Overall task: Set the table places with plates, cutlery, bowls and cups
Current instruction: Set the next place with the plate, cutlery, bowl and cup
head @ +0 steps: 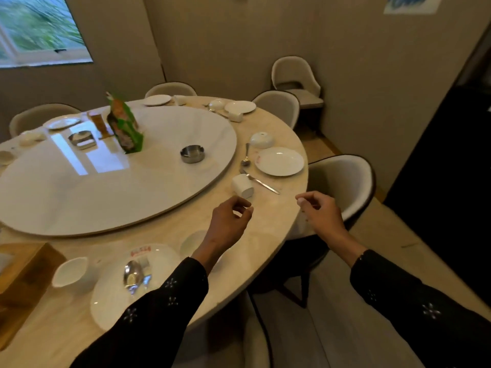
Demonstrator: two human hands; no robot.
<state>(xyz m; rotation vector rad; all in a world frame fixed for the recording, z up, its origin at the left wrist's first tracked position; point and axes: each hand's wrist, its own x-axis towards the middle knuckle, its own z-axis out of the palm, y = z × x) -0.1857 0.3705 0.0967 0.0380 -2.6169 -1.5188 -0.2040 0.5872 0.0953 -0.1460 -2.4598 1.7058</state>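
My left hand (228,221) hovers over the round table's near-right rim (276,235), fingers curled and holding nothing. Off the table's edge my right hand (321,212) hangs with loosely bent fingers, also holding nothing. Just beyond my left hand a white cup (242,186) lies on its side, with a fork (261,183) beside it. Further on sit a white plate (279,161), a spoon (246,154) and an upturned bowl (261,139). Near me a plate (117,296) carries cutlery (134,276), flanked by a small white bowl (70,272) and another bowl (192,244) partly behind my wrist.
A large white turntable (114,179) carries a steel ashtray (192,153), a green packet (126,127) and a second ashtray (82,139). More place settings lie at the far rim (239,107). Padded chairs (342,181) ring the table. A wooden box (24,282) sits at left.
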